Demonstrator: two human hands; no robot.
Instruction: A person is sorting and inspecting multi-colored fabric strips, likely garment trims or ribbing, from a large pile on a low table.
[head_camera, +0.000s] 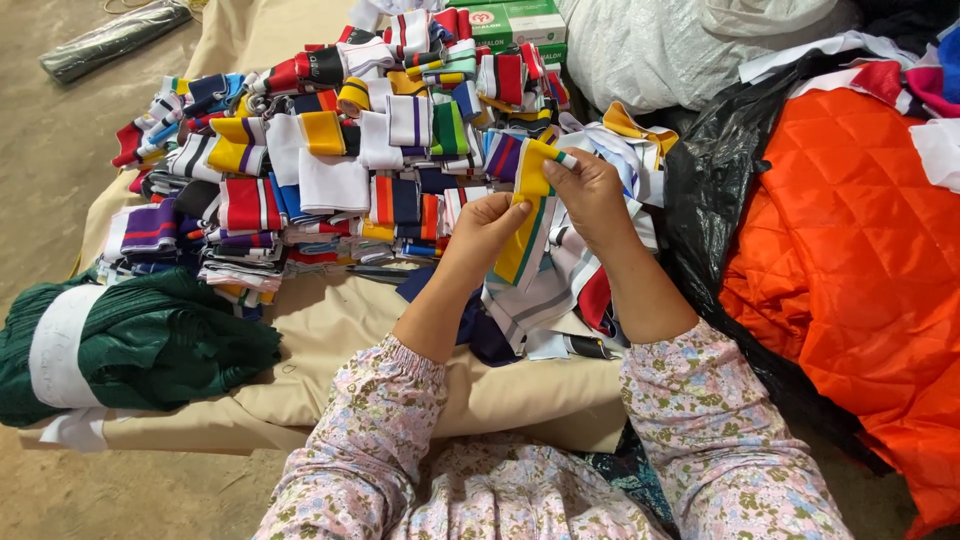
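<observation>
Head view, looking down over the lap. Both hands raised over a beige cloth (330, 320) that covers the low surface in front. Left hand (487, 232): grip closed, fingers pinching the middle of a striped band (522, 240), yellow with green and white edges. Right hand (590, 195): grip closed on the same band at its upper end, thumb and forefinger folding the top over. The band hangs between the two hands, roughly upright, its lower end just above a loose heap of bands (560, 290) in white, grey, navy and red lying on the cloth beneath the wrists. Beyond the hands, a large pile of folded bands (330, 150) spreads across the cloth: red, white, yellow, navy, purple, orange, green stripes, stacked in rough rows. Left of the pile, near the cloth's edge, a green bundle (150, 345) of ribbed fabric wrapped with a white paper strip (58, 345). Far side, behind the pile, green boxes (520, 25), partly hidden. Next to them a white sack (680, 45). Right side: black plastic sheet (715, 190), and on it an orange quilted fabric (860, 260) filling most of that edge. Top left, on the bare floor, a dark plastic-wrapped roll (112, 38). Sleeves (365, 450) floral, pink ground, both forearms bare from the cuffs up.
</observation>
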